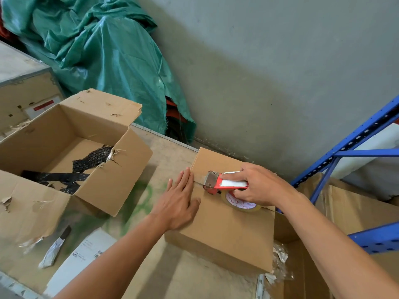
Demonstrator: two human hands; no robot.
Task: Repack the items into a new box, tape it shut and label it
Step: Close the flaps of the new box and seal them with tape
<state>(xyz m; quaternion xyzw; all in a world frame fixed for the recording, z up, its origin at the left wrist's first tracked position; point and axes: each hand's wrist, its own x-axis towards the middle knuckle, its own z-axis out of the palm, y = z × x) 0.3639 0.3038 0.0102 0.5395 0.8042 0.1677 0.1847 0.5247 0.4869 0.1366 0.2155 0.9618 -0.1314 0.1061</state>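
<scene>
Fingers of the right hand (257, 184) wrap the tape dispenser (224, 184) at the box (226, 229) seam's left end, left hand (179, 203) flat beside it, so the seam runs off rightward.

Soft even daylight, faint shadows under arms; sharp centre, wide-angle bending at edges, no glare.

Red tape dispenser (218, 184) — plain brown box (228, 229).
</scene>
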